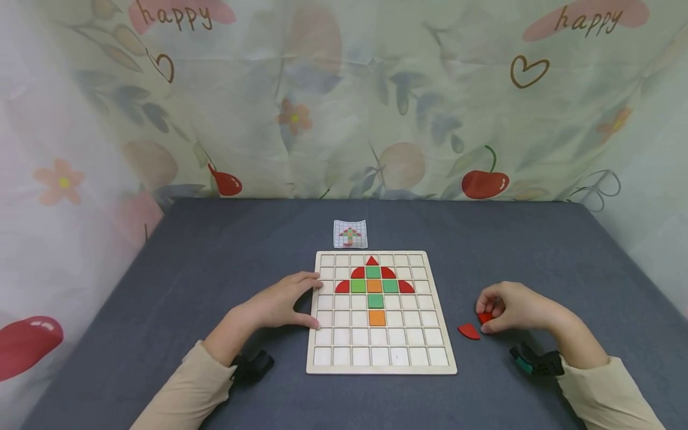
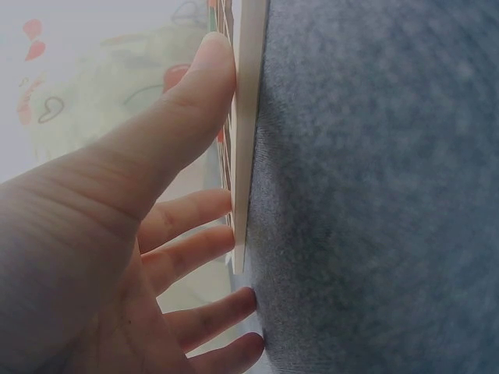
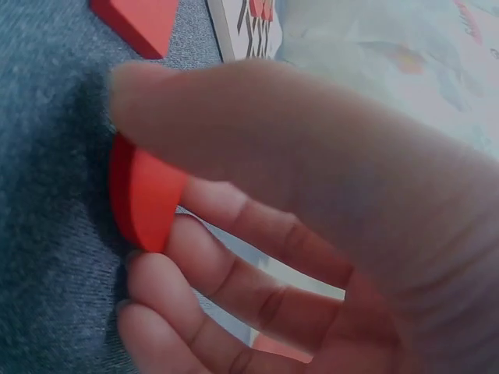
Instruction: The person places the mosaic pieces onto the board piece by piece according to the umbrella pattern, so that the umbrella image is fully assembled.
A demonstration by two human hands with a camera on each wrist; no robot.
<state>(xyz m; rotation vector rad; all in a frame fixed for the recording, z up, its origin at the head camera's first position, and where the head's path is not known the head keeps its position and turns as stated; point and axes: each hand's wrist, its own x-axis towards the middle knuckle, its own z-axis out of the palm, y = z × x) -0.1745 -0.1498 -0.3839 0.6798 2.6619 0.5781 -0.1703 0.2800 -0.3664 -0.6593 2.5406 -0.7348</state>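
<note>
A wooden grid board (image 1: 344, 356) lies flat on the table. Its cells hold a red triangle (image 1: 372, 261) at the top, several red quarter-circle pieces, and green and orange square tiles. My left hand (image 1: 276, 303) rests against the board's left edge, thumb and fingers spread and fairly straight; thumb and two fingertips touch the frame in the left wrist view. Right of the board, my right hand (image 1: 520, 307) pinches a red quarter-circle piece (image 3: 146, 199) between thumb and fingers, low over the tabletop. Beside it on the cloth lies another red quarter-circle piece (image 1: 469, 331).
A small pattern card (image 1: 350, 234) with a coloured grid picture lies just behind the board. Dark grey cloth (image 1: 242, 233) covers the table. A printed curtain (image 1: 344, 119) hangs along the back and sides.
</note>
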